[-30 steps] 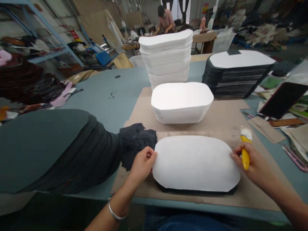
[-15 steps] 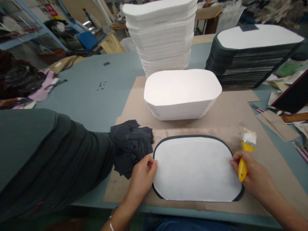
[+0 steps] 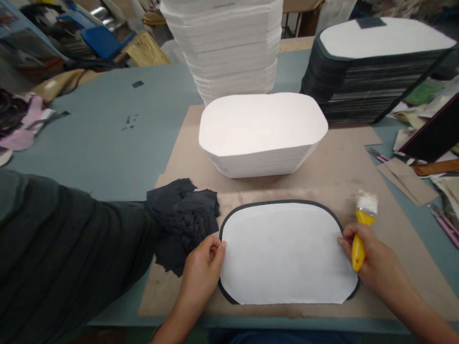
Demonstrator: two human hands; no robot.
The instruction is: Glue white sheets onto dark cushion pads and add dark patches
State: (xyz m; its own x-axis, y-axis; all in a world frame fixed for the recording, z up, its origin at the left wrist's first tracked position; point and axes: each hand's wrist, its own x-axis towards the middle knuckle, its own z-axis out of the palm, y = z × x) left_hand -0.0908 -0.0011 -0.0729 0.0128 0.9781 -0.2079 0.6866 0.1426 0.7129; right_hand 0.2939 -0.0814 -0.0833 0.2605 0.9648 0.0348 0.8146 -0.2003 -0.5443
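A white rounded panel (image 3: 283, 255) lies on brown board, over a black piece (image 3: 276, 204) that shows as a dark rim along its top and sides. At the panel's left edge my left hand (image 3: 203, 263) is closed, thumb and fingers pinching the edge. My right hand (image 3: 371, 253) grips a yellow-handled brush (image 3: 366, 217), its pale bristles pointing away from me. The thumb and index finger of that hand also touch the panel's right edge. Just left of my left hand is a heap of black fabric pieces (image 3: 184, 220).
Beyond the panel stands a short stack of white panels (image 3: 263, 126), with a taller white stack (image 3: 229, 48) behind it. A stack of black-edged panels (image 3: 358, 86) is at back right. Dark rolled fabric (image 3: 75, 248) lies at left. Pink-handled snips (image 3: 444, 227) lie at right.
The view has shifted, so the stacks sit higher and the panel a little further left in the picture. Both hands remain at the panel's edges, and the brush stays in my right hand.
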